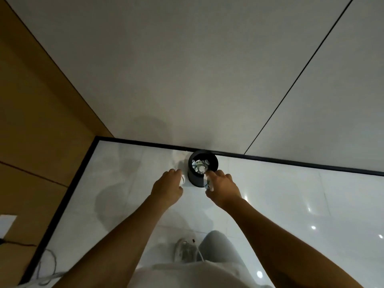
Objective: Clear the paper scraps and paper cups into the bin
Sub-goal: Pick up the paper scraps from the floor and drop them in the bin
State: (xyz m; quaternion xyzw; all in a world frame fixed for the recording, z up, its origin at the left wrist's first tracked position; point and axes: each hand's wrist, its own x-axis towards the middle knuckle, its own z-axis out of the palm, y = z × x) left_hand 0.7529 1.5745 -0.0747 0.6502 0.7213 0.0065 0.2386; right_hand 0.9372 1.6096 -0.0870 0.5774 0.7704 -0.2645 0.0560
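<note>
head | left hand [167, 187] curled on paper cup [182, 179] | right hand [222, 189] pinches paper scrap [207, 182]

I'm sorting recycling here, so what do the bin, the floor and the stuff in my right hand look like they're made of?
Bin: matte black, probably plastic or coated metal; no shine, so it is open. Floor: glossy white tile, with mirror-like light spots and faint joints. Scrap held in the right hand: crumpled, pale, looks like paper, like the scraps in the bin.
</note>
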